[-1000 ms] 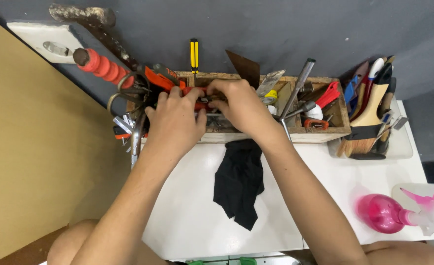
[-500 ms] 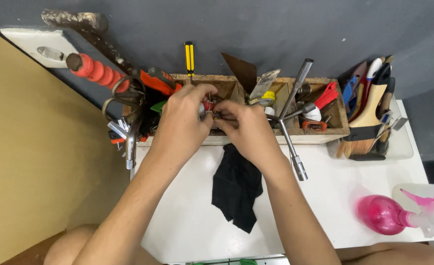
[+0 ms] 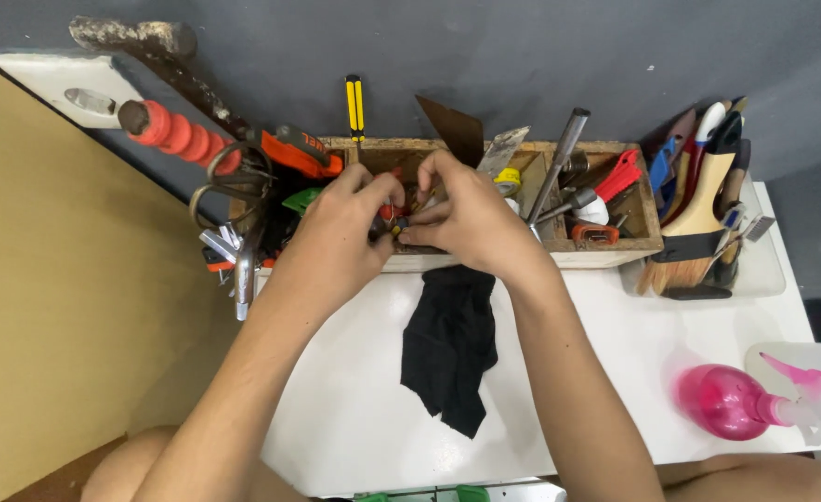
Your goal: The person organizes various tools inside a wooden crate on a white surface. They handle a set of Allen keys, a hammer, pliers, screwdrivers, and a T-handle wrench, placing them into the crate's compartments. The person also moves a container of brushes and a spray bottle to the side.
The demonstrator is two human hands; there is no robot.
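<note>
Both my hands meet over the middle of a long wooden tool box (image 3: 605,253) on a white table (image 3: 336,409). My left hand (image 3: 336,237) and my right hand (image 3: 471,218) pinch a cluster of small red- and yellow-handled tools (image 3: 396,218) between their fingertips, just above the box's front wall. What exactly each finger grips is hidden by the hands. A black cloth (image 3: 447,349) hangs from the box's front edge and lies on the table under my right wrist.
The box is crowded with tools: a yellow-and-black screwdriver (image 3: 354,107), a metal socket wrench (image 3: 559,163), a hammer with a red grip (image 3: 173,135) and scissors (image 3: 229,181). A clear tub of brushes (image 3: 698,232) stands at right. A pink spray bottle (image 3: 726,402) lies near right. A yellow board (image 3: 48,325) lies at left.
My hands stay pressed together at the box, drawn slightly toward its front wall. A metal wrench that stuck out over the box's front half a second ago no longer shows there.
</note>
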